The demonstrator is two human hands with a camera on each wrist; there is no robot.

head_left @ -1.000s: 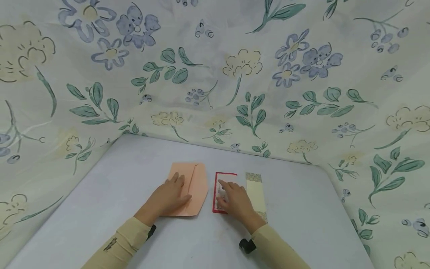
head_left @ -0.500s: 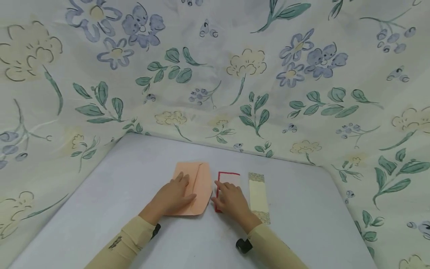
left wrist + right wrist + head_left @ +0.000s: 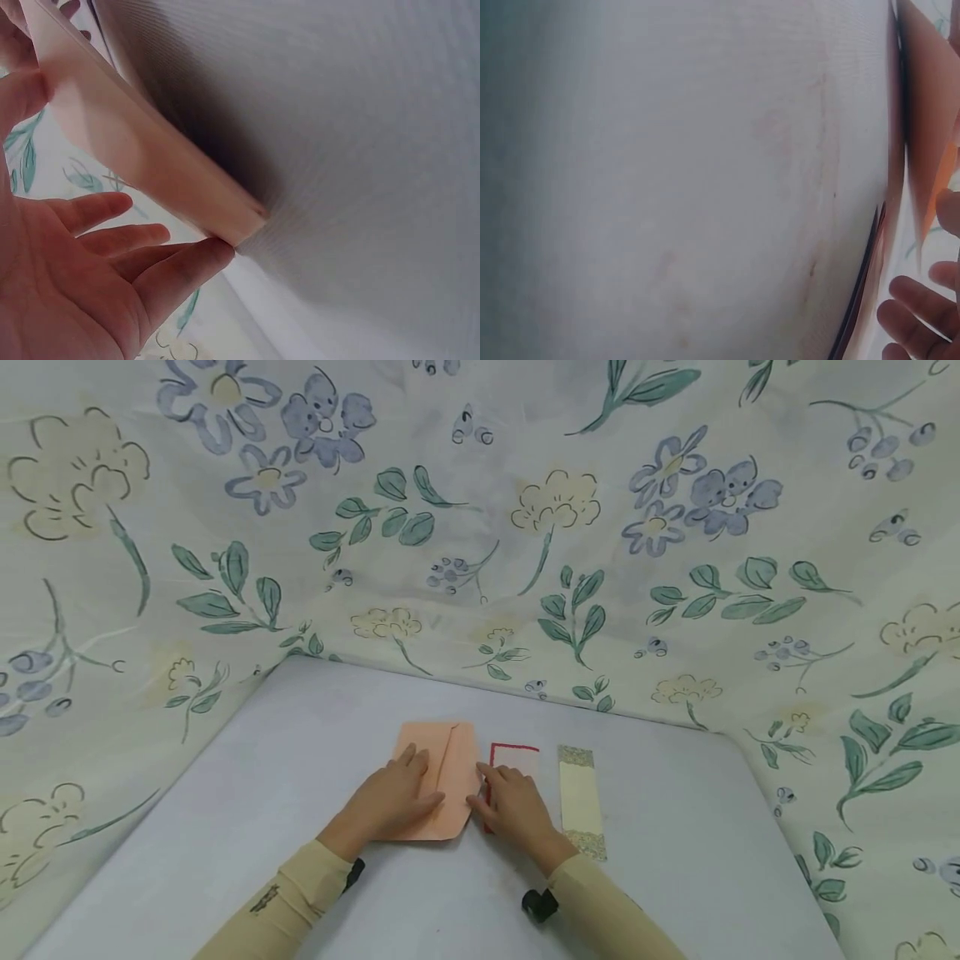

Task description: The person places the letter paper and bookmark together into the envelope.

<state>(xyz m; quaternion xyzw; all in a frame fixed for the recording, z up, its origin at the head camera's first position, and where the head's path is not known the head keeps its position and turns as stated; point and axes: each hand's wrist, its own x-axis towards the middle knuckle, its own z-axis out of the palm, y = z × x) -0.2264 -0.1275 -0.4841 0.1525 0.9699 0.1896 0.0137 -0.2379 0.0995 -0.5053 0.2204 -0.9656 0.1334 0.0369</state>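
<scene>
A peach paper envelope, with a slanting seam down its face, lies on the white table. My left hand rests on its left part, fingers stretched out; in the left wrist view the lower fingers touch the envelope's corner. My right hand is at the envelope's right edge, with index finger and thumb apart there. Its palm and wrist partly cover a red-bordered card. In the right wrist view this hand's fingers are spread near the envelope.
Right of the red-bordered card lies a cream strip with speckled ends. The white table meets a flower-patterned cloth at the back and sides. A dark wrist camera sits under the right sleeve.
My right hand has moved left off the red-bordered card to the envelope's right edge. The left hand stays on the envelope. The head view has shifted slightly.
</scene>
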